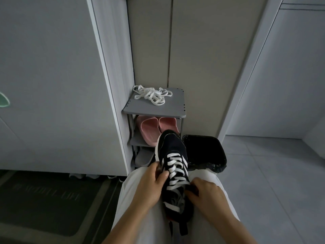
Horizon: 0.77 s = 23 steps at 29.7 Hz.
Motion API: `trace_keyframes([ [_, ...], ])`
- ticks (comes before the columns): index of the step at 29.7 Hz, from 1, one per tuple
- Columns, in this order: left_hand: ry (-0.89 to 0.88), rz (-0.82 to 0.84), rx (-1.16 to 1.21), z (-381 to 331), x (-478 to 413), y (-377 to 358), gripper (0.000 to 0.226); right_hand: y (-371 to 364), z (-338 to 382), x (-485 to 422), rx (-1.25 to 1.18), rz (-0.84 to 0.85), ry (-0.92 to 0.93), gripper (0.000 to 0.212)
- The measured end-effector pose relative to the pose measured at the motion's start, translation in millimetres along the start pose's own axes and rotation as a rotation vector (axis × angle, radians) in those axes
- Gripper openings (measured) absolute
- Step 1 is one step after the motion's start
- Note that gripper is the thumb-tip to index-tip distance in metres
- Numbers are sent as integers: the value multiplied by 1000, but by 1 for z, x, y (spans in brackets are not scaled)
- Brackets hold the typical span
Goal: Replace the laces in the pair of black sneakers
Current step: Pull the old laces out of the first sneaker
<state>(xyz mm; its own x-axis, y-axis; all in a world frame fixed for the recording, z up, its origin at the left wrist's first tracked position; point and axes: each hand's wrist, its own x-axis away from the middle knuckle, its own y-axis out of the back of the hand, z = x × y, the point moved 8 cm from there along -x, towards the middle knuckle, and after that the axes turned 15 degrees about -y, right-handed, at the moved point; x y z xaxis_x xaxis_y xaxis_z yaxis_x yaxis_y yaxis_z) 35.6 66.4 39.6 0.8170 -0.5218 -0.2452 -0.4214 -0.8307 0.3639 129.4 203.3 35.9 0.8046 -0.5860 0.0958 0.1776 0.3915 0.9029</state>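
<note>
From the head camera, a black mesh sneaker [173,150] with a white sole lies along the person's lap on light grey trousers [158,224], with its toe pointing away towards the rack. White flat laces [176,169] are threaded across its eyelets. The left hand [151,184] grips the sneaker's left side, the thumb lying on the crossed laces and the fingers curled round the sole edge. The right hand [205,192] holds the sneaker near its collar, fingers curled in at the tongue; whether they pinch a lace end cannot be told. A tangled heap of loose white laces [152,96] lies near the back left corner of the top shelf of the small grey shoe rack [158,109]. Pink rubber slippers [149,128] sit on the shelf below, and grey slippers [143,158] sit lower still. A black bin with a black liner [207,152] stands just beside the rack's right edge. A dark doormat [44,205] lies on the floor to the left.
</note>
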Motion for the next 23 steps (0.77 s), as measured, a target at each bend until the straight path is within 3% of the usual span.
trace_keyframes([
  [2, -131, -82, -71, -11, 13, 9, 17, 1, -7, -3, -59, -24, -38, 14],
  [5, -183, 27, -60, -10, 29, 0, 25, 0, -9, -4, -62, -43, -42, 14],
  [9, -325, 43, -382, -15, 24, -3, 15, -2, -5, -4, -65, -65, -26, 17],
  [12, -341, -7, -362, -20, 17, -1, 10, 5, -5, -6, -164, -96, -25, 27],
  [14, -306, -31, -268, -20, 14, 2, 22, 10, 0, -10, -167, -90, 14, 32],
  [16, -278, -8, -200, -23, 10, 5, 29, 13, 7, -12, -180, -56, 34, 18],
  [18, -318, 27, -254, -33, 8, 6, 15, 16, 13, -13, -216, -44, 56, 10],
  [20, -383, 29, -318, -38, 5, 10, 2, 17, 15, -13, -245, -6, 45, 7],
  [23, -400, 32, -304, -38, -5, 11, 10, 7, 6, -21, -318, 119, -59, 10],
])
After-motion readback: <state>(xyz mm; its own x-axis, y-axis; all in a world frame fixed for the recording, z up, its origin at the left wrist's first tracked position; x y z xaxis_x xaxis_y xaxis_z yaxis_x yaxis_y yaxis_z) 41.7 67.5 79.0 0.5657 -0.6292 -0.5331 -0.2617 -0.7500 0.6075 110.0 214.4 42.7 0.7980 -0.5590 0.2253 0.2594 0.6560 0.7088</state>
